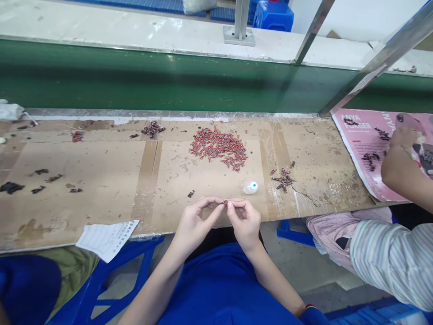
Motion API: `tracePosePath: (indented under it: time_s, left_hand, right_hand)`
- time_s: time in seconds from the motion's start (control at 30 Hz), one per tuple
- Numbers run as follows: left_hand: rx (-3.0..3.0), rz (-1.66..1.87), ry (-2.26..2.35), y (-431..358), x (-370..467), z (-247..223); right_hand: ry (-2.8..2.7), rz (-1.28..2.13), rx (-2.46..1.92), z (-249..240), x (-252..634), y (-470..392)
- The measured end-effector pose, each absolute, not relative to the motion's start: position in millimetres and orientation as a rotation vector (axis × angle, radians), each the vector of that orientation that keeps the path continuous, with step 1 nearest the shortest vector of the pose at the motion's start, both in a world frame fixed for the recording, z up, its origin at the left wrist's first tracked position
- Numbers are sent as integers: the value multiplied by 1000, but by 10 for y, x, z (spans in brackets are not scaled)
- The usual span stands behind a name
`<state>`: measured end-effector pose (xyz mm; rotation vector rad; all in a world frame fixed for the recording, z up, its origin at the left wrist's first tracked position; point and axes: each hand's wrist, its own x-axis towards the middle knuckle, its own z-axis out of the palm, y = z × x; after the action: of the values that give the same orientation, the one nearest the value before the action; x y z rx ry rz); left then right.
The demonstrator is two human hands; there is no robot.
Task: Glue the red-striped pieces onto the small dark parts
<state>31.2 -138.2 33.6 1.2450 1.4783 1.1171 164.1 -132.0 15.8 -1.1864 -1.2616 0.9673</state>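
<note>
A long table covered with brown cardboard [111,167] runs across the view, and behind it stands a green panel [135,88]. I give the directions from the person's two hands, with twelve o'clock straight ahead.

The left hand [199,217] and the right hand [246,221] meet at the near edge of the table. Thumb and forefinger of each hand are closed together, with almost no gap, and between their tips there is a small red and dark piece [225,202]. It is mostly covered by the fingers, so its exact shape I cannot tell.

At twelve o'clock lies a wide heap of red pieces [218,146], many of them with dark parts. At two o'clock, near the right hand, is a small white bottle [251,187] with a blue tip; farther in about the same direction lies a dark cluster [283,180] with some red. Between nine and ten o'clock, just beside the left hand, there is one dark piece [191,193]. A dark pile [153,129] lies between ten and eleven.

Between eight and nine, a white paper [107,239] hangs partly over the edge. Between two and three, a co-worker's hand [404,136] is over a pink sheet [360,158].
</note>
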Motion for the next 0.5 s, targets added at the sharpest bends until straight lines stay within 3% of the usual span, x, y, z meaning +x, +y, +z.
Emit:
tracePosePath:
  time_s: [0.5]
  left_hand:
    - [1108, 1122, 1386, -1339, 348, 429]
  right_hand:
    - [-1083, 1418, -1108, 224, 1807, -1238]
